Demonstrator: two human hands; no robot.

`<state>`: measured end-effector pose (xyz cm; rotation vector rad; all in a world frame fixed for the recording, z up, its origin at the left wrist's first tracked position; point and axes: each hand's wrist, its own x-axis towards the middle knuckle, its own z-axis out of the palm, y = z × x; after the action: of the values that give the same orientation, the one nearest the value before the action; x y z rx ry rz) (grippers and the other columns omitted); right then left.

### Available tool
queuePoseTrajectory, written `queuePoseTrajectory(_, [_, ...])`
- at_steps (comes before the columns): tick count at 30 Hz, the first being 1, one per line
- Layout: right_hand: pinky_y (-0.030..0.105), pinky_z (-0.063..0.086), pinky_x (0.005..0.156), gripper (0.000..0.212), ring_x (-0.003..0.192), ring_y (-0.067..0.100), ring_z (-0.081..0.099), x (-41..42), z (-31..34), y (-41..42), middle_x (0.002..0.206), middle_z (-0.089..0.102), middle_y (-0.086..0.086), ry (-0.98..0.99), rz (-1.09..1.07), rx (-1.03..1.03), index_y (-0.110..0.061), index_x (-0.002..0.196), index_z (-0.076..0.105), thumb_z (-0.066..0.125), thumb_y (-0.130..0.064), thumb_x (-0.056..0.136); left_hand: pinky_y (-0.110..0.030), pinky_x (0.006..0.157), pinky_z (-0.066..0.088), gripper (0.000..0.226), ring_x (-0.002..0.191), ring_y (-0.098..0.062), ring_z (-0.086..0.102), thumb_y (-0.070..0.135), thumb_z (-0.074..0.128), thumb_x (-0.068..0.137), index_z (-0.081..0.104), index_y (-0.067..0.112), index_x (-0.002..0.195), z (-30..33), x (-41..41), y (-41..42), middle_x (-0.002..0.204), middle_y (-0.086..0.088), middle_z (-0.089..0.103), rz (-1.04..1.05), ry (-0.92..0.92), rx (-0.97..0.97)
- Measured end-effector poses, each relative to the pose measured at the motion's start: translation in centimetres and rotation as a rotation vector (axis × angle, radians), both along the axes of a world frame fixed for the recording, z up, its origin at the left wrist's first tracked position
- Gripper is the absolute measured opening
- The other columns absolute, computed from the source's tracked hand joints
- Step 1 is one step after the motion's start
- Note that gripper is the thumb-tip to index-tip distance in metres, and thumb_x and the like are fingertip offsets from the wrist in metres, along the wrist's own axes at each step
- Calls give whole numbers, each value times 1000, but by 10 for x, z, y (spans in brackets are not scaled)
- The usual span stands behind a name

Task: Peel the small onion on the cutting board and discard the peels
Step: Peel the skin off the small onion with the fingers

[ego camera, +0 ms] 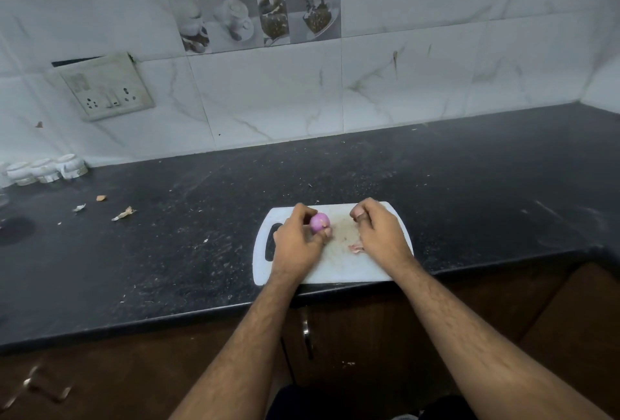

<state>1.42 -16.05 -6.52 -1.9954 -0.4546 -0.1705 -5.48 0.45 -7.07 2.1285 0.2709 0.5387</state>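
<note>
A small purple onion (318, 222) sits over the white cutting board (339, 268), held between the thumb and fingers of my left hand (297, 240). Its skin looks smooth and mostly bare. My right hand (377, 230) hovers over the board's right half, a little apart from the onion, with its fingers curled in; I cannot see whether they pinch a bit of peel. A pinkish scrap of peel (356, 248) lies on the board just under my right hand.
The board rests at the front edge of a black speckled counter (167, 251). Loose peel scraps (123, 214) lie to the left. Three small white jars (47, 169) stand by the tiled wall, under a switch plate (107, 87). Brown cabinets sit below.
</note>
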Motion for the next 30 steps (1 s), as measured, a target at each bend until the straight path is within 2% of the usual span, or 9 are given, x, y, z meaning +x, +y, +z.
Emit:
queuePoseTrajectory(3, [20,45,64,32,86,16,63,1,0,-7,96,67,3,-82,-242,5,-9,99,70,44,-26,109,-24,81,51,27,98,-12,67,26,76,94,60,23,115,0,1,4,100,13,69,60,10,-70])
queuePoseTrajectory(6, [33,51,72,46,85,21,71,-2,3,-2,97,71,2,-1,-148,-88,-12,103,68,35,-43,109,-22,75,46,27,91,-13,63,21,69,99,55,20,122,-1,4,5,104,6,68,93,20,-80])
queuePoseTrajectory(8, [39,51,102,53,114,26,69,-7,4,5,129,68,4,0,60,-349,-16,132,62,28,-49,109,-27,82,49,26,96,-17,63,17,65,101,53,19,124,-2,6,6,112,2,67,113,11,-87])
queuePoseTrajectory(11, [35,23,125,61,155,20,29,-15,7,17,168,32,5,-147,338,-711,-13,159,33,24,-47,110,-37,100,52,28,114,-23,63,10,60,102,50,16,127,-2,7,9,125,-2,63,146,-13,-107])
queuePoseTrajectory(15, [29,51,101,51,132,11,52,-21,8,24,148,56,-2,58,446,-262,-18,147,53,31,-46,110,-40,104,53,35,121,-23,61,12,55,105,45,18,138,-1,4,13,134,-5,60,191,-72,-192])
queuePoseTrajectory(18, [28,61,76,34,115,17,64,-12,11,25,124,68,0,180,171,180,-23,126,65,38,-37,111,-37,108,51,36,122,-20,59,16,55,107,51,19,143,0,2,14,140,-5,54,184,-67,-153])
queuePoseTrajectory(21, [29,47,84,27,108,20,67,-9,10,10,113,72,2,25,-121,-68,-15,121,68,48,-26,107,-33,107,50,31,115,-17,59,13,61,103,62,18,133,-2,4,11,135,-4,56,133,-34,-66])
queuePoseTrajectory(24, [35,46,95,42,123,22,54,-32,9,-1,129,57,5,21,3,-462,-15,133,63,54,-44,103,-40,100,56,24,106,-19,67,14,72,93,63,27,113,-7,11,11,118,2,66,111,-18,-91])
queuePoseTrajectory(30, [30,49,88,35,99,18,57,-47,3,5,123,52,3,-33,65,-549,-15,133,61,62,-29,102,-16,87,46,28,105,-11,66,11,75,94,63,21,117,-5,10,10,111,8,71,100,-42,-133])
